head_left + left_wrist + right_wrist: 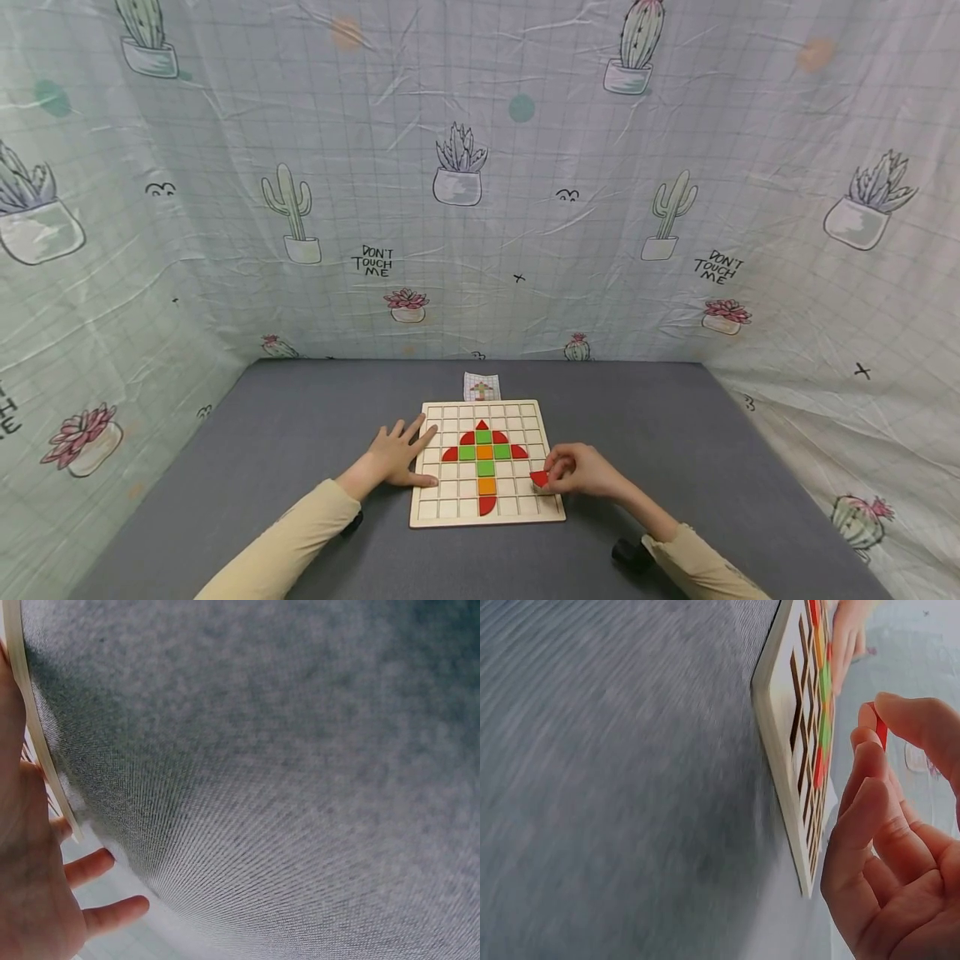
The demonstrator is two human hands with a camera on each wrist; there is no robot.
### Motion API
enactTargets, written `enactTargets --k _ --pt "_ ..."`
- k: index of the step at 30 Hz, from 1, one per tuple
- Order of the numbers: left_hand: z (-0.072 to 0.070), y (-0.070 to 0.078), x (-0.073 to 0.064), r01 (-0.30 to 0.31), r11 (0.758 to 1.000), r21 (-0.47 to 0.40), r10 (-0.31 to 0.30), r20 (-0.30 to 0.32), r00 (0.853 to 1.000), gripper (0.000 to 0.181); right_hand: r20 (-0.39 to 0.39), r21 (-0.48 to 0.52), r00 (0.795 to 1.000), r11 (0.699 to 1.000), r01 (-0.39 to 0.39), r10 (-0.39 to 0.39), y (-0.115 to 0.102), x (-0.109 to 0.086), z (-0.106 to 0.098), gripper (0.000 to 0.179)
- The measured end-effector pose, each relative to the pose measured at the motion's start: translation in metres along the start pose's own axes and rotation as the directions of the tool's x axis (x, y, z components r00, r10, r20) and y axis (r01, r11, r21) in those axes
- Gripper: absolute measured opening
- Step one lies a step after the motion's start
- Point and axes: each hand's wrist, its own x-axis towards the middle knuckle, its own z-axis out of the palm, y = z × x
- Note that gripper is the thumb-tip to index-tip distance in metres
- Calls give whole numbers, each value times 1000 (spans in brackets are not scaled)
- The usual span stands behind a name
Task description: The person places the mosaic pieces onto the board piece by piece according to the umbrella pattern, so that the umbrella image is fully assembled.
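A pale wooden grid board (517,417) lies on the table, carrying a cross-like pattern of coloured pieces. In it I see a red triangle (482,425) at the top, an orange square (484,452) amid green squares, and a red quarter-round piece (487,505) at the bottom. My left hand (397,457) rests spread over the board's left edge, thumb and fingertips on it. Above the board's right side, my right hand (585,471) pinches a red rounded piece (538,478) between thumb and fingers. The right wrist view shows this red piece (881,735) edge-on.
A small printed card (482,387) with a similar coloured pattern lies just behind the board. Dark grey cloth (330,417) covers the table. A cactus-print curtain (510,275) encloses the back and both sides. A black device (632,557) is by the right wrist.
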Motion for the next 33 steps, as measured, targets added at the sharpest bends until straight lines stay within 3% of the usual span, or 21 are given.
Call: enactTargets --k 8,21,27,33 --pt "0 0 0 -5 1000 4 5 -5 1000 87 6 8 1000 1000 0 0 18 22 16 22" --pt "-3 1 -2 -10 1000 21 10 -15 1000 87 49 40 998 998 44 -46 -5 35 41 19" --pt "-3 1 -1 -7 999 35 7 -23 1000 87 73 88 996 995 53 -59 2 45 52 21" --pt "-1 2 0 -2 999 40 3 -23 1000 87 94 66 993 996 61 -67 -2 49 61 20"
